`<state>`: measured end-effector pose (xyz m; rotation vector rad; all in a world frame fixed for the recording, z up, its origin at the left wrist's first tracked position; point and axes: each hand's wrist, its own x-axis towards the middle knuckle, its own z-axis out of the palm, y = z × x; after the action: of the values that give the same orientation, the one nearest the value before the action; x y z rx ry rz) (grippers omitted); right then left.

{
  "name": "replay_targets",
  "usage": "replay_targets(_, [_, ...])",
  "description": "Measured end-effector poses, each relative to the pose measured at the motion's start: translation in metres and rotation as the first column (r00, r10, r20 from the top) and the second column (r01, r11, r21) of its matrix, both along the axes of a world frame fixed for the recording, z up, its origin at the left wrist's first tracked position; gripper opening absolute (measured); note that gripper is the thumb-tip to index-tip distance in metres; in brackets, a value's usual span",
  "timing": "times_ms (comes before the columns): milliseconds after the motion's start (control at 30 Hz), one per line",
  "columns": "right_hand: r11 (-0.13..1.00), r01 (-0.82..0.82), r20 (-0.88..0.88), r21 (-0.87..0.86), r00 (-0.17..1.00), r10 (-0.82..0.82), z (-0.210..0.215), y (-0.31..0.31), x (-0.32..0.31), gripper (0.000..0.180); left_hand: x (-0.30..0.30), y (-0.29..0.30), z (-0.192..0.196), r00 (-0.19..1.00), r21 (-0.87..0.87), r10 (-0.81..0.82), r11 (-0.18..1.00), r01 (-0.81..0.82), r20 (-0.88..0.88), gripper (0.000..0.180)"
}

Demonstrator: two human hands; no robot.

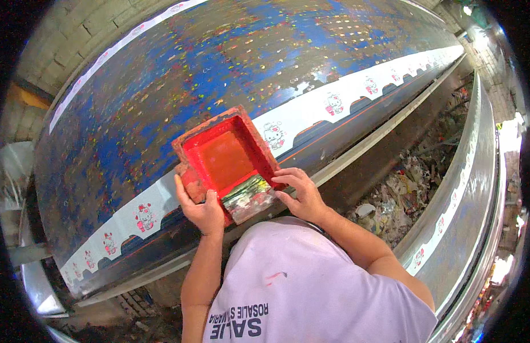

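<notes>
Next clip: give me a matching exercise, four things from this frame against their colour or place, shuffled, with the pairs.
1. printing frame
2. white strip with cartoon prints
3. long table
4. paper litter

a. blue, speckled with paint
b. in the gap between two tables
c. red with paint, held by left hand and right hand
d. along the table's near edge

1-c, 2-d, 3-a, 4-b

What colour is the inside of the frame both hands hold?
Bright red, wet with ink, inside the printing frame; clearest in the head view.

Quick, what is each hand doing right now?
Left hand: closed on the near-left edge of the red frame.
Right hand: gripping the frame's near-right edge.
</notes>
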<state>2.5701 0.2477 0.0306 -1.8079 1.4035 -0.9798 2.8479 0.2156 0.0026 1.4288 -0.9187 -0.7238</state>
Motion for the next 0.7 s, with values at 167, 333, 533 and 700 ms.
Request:
replay_targets(167, [0.998, 0.02, -0.056, -0.054, 0.998, -0.023, 0.001, -0.018, -0.076, 0.039, -0.083, -0.027, -0.009, 1.0, -0.049, -0.007, 0.999, 0.008, 0.012, 0.096])
replay_targets(333, [0.999, 0.003, -0.024, -0.035, 1.0, -0.004, -0.004, -0.028, -0.132, 0.042, -0.131, -0.036, -0.013, 1.0, 0.037, 0.001, 0.999, -0.001, 0.0, 0.096])
replay_targets(533, [0.996, -0.072, -0.004, -0.052, 0.997, 0.071, -0.002, -0.034, -0.154, 0.039, -0.14, -0.041, -0.019, 0.999, 0.026, 0.016, 1.0, -0.015, -0.035, 0.096])
replay_targets(700, [0.974, -0.119, -0.112, -0.194, 0.989, 0.099, 0.003, -0.036, -0.148, 0.04, -0.14, -0.041, -0.021, 0.999, 0.04, 0.01, 0.999, -0.008, -0.053, 0.096])
